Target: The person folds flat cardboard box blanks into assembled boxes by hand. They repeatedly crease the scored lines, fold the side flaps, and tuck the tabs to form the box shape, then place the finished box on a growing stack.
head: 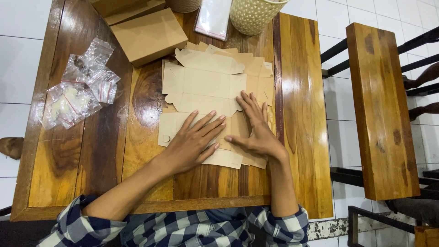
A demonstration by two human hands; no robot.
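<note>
L hand (194, 142) & R hand (256, 130) spread flat on cardboard sheets (206, 84), bench (91, 155) mid | sheets prob light, thin, bendy, slide easy | grip by edges

1. Flat kraft cardboard box blank (201, 139): brown, unfolded, lying on the wooden table under both palms.
2. Stack of unfolded box blanks (215, 77): same brown card, die-cut flaps splayed, fanned untidily just beyond it, partly overlapping.

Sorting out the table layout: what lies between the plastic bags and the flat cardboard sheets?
Only bare wooden table lies between the plastic bags and the cardboard sheets, as the head view shows.
</note>
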